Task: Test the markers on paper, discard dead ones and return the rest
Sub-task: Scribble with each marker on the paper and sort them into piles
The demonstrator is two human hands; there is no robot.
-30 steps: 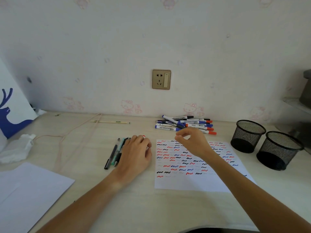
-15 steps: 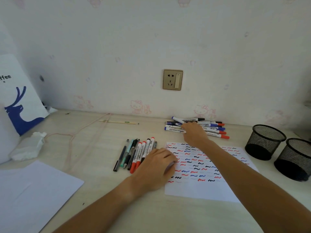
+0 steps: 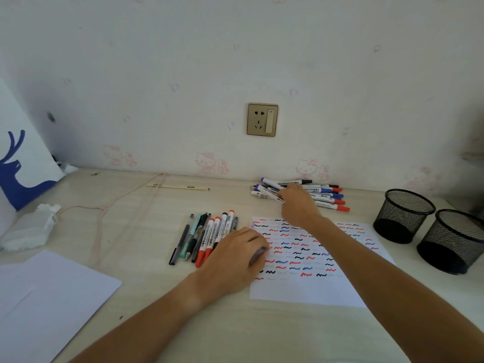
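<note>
Right hand (image 3: 297,205) stays on marker pile (image 3: 322,193) (left hand (image 3: 235,258) holds paper (image 3: 327,260)).

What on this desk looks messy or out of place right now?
A crumpled white tissue lies loose at the desk's left edge, and a pale pink cord trails across the wooden desktop. The two black mesh pen cups look empty, while the markers sit heaped by the wall.

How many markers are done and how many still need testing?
I can't count exactly. The test paper is covered with red, blue and black squiggles, and a sorted row of markers lies beside it, so many look tested. The right hand is reaching into the pile by the wall; the left hand rests at the paper's edge. Both mesh cups look empty, so returning is left.
</note>
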